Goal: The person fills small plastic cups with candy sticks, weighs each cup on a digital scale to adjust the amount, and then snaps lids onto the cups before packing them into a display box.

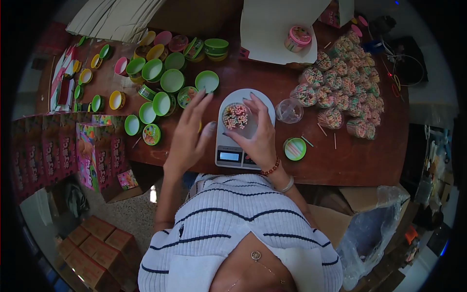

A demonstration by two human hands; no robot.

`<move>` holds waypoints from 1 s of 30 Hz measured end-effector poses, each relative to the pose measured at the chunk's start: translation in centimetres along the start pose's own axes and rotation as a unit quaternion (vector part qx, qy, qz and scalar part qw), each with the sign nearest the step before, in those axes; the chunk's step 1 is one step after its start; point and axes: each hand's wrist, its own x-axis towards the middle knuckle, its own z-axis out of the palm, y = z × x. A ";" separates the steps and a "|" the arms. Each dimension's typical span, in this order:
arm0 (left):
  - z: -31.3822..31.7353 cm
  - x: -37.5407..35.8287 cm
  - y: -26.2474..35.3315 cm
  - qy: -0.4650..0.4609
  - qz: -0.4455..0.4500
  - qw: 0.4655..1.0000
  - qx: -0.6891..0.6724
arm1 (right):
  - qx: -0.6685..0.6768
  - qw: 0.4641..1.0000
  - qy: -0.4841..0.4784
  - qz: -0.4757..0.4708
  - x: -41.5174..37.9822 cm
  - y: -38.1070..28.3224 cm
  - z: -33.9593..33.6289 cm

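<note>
A white digital scale (227, 141) with a lit display lies on the table in front of me. On its plate stands a clear cup packed with colourful sticks (235, 117). My right hand (258, 129) curves around the cup's right side, thumb and fingers apart, and seems to touch it. To the left of the scale is my left hand (191, 131), fingers spread, holding nothing. An empty clear cup (289, 111) sits just right of the scale. A green tub (295, 149) with a few sticks in it stands nearer the table's front edge.
Many green, yellow and pink tubs (172, 80) stand at the left. Several stick-filled cups (333, 100) crowd the right. A pink lidded tub (298, 38) sits on a cardboard flap (272, 29) at the back. Pink printed boxes (97, 151) are at the left edge.
</note>
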 end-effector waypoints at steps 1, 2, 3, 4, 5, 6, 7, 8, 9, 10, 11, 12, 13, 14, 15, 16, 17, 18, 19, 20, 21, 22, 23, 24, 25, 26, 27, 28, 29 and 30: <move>-0.9 -0.8 -1.5 0.025 0.007 0.997 0.069 | -0.034 0.999 -0.006 -0.036 0.1 0.2 -0.6; -1.6 -1.5 -2.2 0.026 0.005 0.997 0.071 | -0.031 0.999 -0.008 -0.036 0.0 0.2 -1.3; -2.2 -2.3 -2.5 0.002 -0.022 0.991 0.133 | -0.008 1.000 -0.011 -0.013 -0.1 0.2 -2.1; -2.4 -2.9 -2.8 -0.022 -0.049 0.979 0.195 | 0.016 1.000 -0.014 0.010 -0.3 0.3 -2.8; -1.9 -3.3 -3.2 -0.011 -0.022 0.974 0.227 | 0.010 1.000 -0.005 0.010 -0.4 0.6 -3.4; -1.2 -3.7 -4.2 -0.013 -0.028 0.973 0.227 | 0.004 1.000 0.003 0.013 -0.5 0.6 -3.9; -0.4 -4.0 -5.3 0.002 -0.021 0.973 0.228 | -0.001 1.000 0.011 0.019 -0.6 0.6 -4.3; 0.1 -4.4 -6.1 0.014 -0.016 0.974 0.228 | 0.000 1.000 0.018 0.017 -0.7 0.8 -4.8; 0.2 -4.4 -5.7 0.022 -0.036 0.978 0.203 | 0.000 1.000 0.025 0.018 -0.8 0.9 -5.3; 0.1 -4.4 -5.3 0.018 -0.043 0.978 0.203 | 0.000 0.999 0.034 0.016 -0.9 1.0 -5.7; 0.0 -4.3 -4.9 0.059 -0.052 0.985 0.151 | 0.020 0.998 0.057 0.022 -1.1 1.2 -5.9; -0.3 -4.1 -4.5 0.100 -0.059 0.988 0.098 | 0.020 0.998 0.055 0.024 -1.4 1.3 -6.0; -0.7 -3.8 -4.2 0.116 -0.043 0.988 0.089 | 0.068 0.995 0.069 0.036 -1.6 1.3 -6.2; -0.9 -3.6 -3.9 0.114 -0.045 0.989 0.088 | 0.115 0.989 0.082 0.048 -1.9 1.3 -6.2; -1.1 -3.4 -3.7 0.110 -0.037 0.990 0.074 | 0.114 0.989 0.083 0.050 -2.0 1.3 -6.1; -1.2 -3.1 -3.5 0.107 -0.028 0.992 0.059 | 0.107 0.991 0.067 0.037 -1.9 1.3 -5.9; -1.3 -2.7 -3.2 0.106 -0.028 0.992 0.059 | 0.099 0.993 0.052 0.024 -1.9 1.2 -5.6; -1.2 -2.3 -2.9 0.096 -0.017 0.994 0.040 | 0.098 0.993 0.054 0.024 -1.9 1.0 -5.4; -1.1 -1.9 -2.6 0.085 -0.005 0.996 0.021 | 0.080 0.996 0.031 0.017 -1.8 0.7 -5.2; -1.1 -1.6 -2.4 0.084 -0.004 0.996 0.020 | 0.062 0.998 0.008 0.010 -1.7 0.5 -5.0; -1.1 -1.2 -2.1 0.078 0.005 0.997 0.010 | 0.062 0.998 0.009 0.010 -1.6 0.3 -4.8; -1.0 -0.9 -1.9 0.072 0.015 0.997 0.000 | 0.056 0.998 0.003 0.001 -1.5 0.2 -4.6; -0.9 -0.7 -1.7 0.071 0.015 0.997 0.000 | 0.050 0.999 -0.003 -0.007 -1.4 0.1 -4.3; -0.7 -0.4 -1.5 0.058 0.023 0.998 0.003 | 0.050 0.999 -0.002 -0.007 -1.2 0.0 -4.1; -0.4 0.0 -1.2 0.047 0.032 0.998 0.006 | -0.016 0.999 -0.022 -0.020 -0.9 -0.1 -3.8; -0.1 0.6 -0.5 0.031 0.050 0.998 0.015 | -0.082 0.995 -0.041 -0.033 -0.5 -0.2 -3.3; 0.6 1.1 0.0 0.010 0.057 0.998 0.037 | -0.121 0.990 -0.046 -0.060 -0.1 -0.3 -2.4; 1.3 1.6 0.6 -0.012 0.065 0.996 0.059 | -0.107 0.990 -0.053 -0.068 0.0 1.3 -1.3; 2.2 2.2 0.5 -0.030 0.074 0.995 0.052 | -0.094 0.991 -0.059 -0.078 0.0 2.8 -0.5; 2.2 2.3 0.6 -0.027 0.080 0.995 0.052 | -0.085 0.993 -0.044 -0.076 0.4 2.1 -0.6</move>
